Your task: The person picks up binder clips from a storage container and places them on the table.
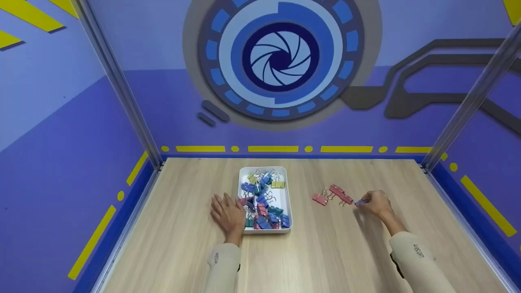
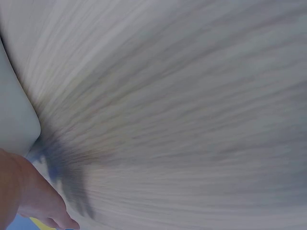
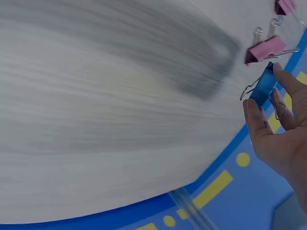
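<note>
My right hand (image 1: 376,203) pinches a blue binder clip (image 3: 263,88) by its two ends, between thumb and fingers, just right of the red binder clips (image 1: 341,194) on the table. In the right wrist view the blue clip's wire handles stick out on both sides, and a pink-looking clip (image 3: 266,49) lies close beyond it. My left hand (image 1: 228,215) rests with spread, straight fingers along the left edge of a white tray (image 1: 290,219). Inside the tray lie several binder clips in blue, green, red and yellow, such as a yellow one (image 1: 278,184).
The light wooden table (image 1: 309,260) carries the tray near its middle and the red clips to the right of it. A purple-blue back wall (image 1: 163,110) and side walls enclose the table, with metal posts (image 1: 122,81) at the far corners.
</note>
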`<state>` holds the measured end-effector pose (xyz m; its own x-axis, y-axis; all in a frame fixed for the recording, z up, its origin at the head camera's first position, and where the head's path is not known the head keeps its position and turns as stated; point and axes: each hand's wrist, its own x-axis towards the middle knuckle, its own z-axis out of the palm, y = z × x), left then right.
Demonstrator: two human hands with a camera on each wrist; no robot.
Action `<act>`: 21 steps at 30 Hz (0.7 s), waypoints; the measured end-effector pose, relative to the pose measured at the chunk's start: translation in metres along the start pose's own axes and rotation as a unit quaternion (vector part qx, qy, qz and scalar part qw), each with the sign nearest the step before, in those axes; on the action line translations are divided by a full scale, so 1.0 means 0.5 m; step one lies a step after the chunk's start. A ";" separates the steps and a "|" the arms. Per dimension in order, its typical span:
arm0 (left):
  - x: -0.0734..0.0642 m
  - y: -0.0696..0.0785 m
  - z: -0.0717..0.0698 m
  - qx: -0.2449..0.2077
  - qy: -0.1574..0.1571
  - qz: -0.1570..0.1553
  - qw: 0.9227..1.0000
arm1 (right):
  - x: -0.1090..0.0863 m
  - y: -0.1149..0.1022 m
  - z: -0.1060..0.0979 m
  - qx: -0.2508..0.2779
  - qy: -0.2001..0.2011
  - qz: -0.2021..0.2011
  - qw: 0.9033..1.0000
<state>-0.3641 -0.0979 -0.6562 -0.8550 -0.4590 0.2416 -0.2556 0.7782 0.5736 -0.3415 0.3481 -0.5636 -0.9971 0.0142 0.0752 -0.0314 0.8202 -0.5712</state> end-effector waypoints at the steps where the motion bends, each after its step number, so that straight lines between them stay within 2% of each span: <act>1: 0.002 0.000 0.001 -0.001 0.003 0.001 1.000 | -0.003 0.006 0.005 0.001 -0.003 0.008 1.000; 5: 0.002 0.003 0.002 0.003 0.001 -0.001 1.000 | -0.011 0.019 0.034 0.013 -0.019 0.032 0.999; 8: 0.003 0.001 0.003 0.006 0.002 -0.005 1.000 | -0.008 0.016 0.058 0.016 -0.025 0.033 0.999; 14: 0.005 0.000 0.003 0.004 0.006 -0.008 1.000 | 0.007 -0.004 0.091 0.000 -0.017 0.032 0.999; 21: 0.008 0.000 0.009 0.014 0.010 0.004 1.000 | 0.022 -0.013 0.107 -0.028 0.013 0.030 0.999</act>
<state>-0.3695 -0.0981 -0.6588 -0.8480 -0.4604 0.2624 -0.2611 0.7939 0.5491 -0.3562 0.3121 -0.6028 -0.9950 0.0774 0.0637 0.0321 0.8482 -0.5286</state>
